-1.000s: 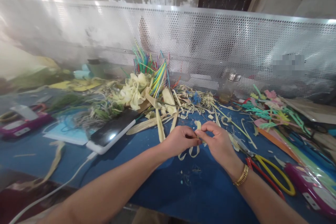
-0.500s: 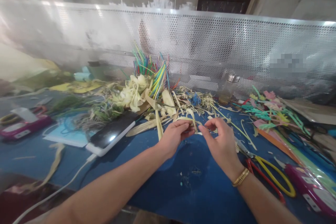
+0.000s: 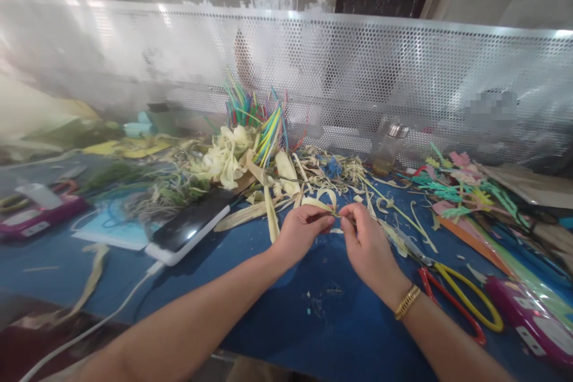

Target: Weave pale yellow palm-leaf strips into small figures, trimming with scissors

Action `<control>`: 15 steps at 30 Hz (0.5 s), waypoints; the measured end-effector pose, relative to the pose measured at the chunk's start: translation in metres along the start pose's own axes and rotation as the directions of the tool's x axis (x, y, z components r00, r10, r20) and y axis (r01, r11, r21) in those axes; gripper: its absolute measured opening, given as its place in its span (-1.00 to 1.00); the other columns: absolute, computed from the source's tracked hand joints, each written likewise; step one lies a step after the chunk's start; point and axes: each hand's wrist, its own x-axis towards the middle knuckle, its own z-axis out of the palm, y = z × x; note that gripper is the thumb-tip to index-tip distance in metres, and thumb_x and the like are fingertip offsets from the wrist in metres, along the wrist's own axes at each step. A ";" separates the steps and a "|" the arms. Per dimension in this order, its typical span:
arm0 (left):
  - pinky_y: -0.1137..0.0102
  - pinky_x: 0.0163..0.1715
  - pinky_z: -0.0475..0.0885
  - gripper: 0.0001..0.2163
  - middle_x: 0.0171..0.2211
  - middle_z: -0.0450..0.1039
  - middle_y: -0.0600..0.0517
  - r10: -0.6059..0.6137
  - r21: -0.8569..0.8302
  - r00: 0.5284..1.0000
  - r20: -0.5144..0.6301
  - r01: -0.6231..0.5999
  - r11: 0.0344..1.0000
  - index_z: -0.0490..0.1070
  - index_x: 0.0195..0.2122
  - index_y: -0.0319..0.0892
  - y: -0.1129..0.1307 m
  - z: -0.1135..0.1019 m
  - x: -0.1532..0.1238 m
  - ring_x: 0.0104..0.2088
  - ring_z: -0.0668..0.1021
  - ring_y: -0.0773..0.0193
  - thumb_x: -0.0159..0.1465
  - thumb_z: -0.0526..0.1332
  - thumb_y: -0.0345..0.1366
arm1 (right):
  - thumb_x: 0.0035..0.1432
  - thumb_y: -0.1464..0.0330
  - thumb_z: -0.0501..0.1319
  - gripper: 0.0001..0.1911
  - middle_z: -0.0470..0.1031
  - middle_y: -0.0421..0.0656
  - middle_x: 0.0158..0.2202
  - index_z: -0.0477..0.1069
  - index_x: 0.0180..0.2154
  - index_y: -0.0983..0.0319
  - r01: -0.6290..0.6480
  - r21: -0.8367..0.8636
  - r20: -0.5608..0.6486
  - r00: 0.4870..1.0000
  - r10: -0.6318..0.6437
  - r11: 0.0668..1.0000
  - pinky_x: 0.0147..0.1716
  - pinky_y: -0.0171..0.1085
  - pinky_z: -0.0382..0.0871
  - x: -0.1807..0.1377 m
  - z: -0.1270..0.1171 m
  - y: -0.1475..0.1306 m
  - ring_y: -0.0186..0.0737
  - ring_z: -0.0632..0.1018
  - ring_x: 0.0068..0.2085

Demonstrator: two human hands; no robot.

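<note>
My left hand (image 3: 301, 231) pinches a pale dried husk strip (image 3: 317, 203), which curls up above the fingers in the middle of the table. Close beside it, the thumb and fingers of my right hand (image 3: 363, 237) are closed on the same piece, near where its strands meet. The exact spot of that grip is partly hidden by the fingertips. Behind both hands lie loose husk pieces (image 3: 286, 173) and thin scraps. Scissors (image 3: 452, 286) with one red and one yellow handle rest to the right of my right wrist.
A phone (image 3: 192, 227) on a white power bank, with a cable, lies left on the blue table (image 3: 268, 322). Coloured stems (image 3: 273, 131) stand behind a pale husk bunch (image 3: 230, 155). A glass bottle (image 3: 390, 149) is by the perforated metal screen (image 3: 358, 71). Purple devices (image 3: 530, 322) sit at the sides.
My right hand has moved slightly left, bringing its fingertips against the husk strip beside my left hand. Its fingers, more spread before, are now pinched together.
</note>
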 end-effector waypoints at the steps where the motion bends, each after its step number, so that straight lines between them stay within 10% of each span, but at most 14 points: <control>1: 0.44 -0.40 0.36 -0.77 -0.51 0.44 0.04 0.003 0.002 1.000 -0.013 -0.003 1.000 0.53 -0.47 -0.26 0.000 -0.001 0.001 -0.47 0.42 0.36 -0.03 0.38 -0.19 | 0.24 0.36 0.02 -0.87 0.48 -0.13 -0.37 0.30 -0.21 0.21 0.001 -0.008 0.007 1.000 -0.001 1.000 -0.36 -0.24 0.27 0.000 -0.001 -0.001 -0.19 0.49 -0.37; 15: 0.47 -0.56 0.20 -0.76 -0.65 0.28 0.10 0.054 0.160 0.998 -0.019 -0.050 0.986 0.43 -0.58 -0.24 0.005 -0.001 -0.003 -0.59 0.31 0.41 0.02 0.33 -0.16 | 0.26 0.32 0.05 -0.81 0.46 -0.16 -0.38 0.40 -0.34 0.19 0.053 -0.098 -0.024 0.998 -0.056 0.994 -0.31 -0.26 0.24 0.004 -0.009 -0.006 -0.21 0.47 -0.33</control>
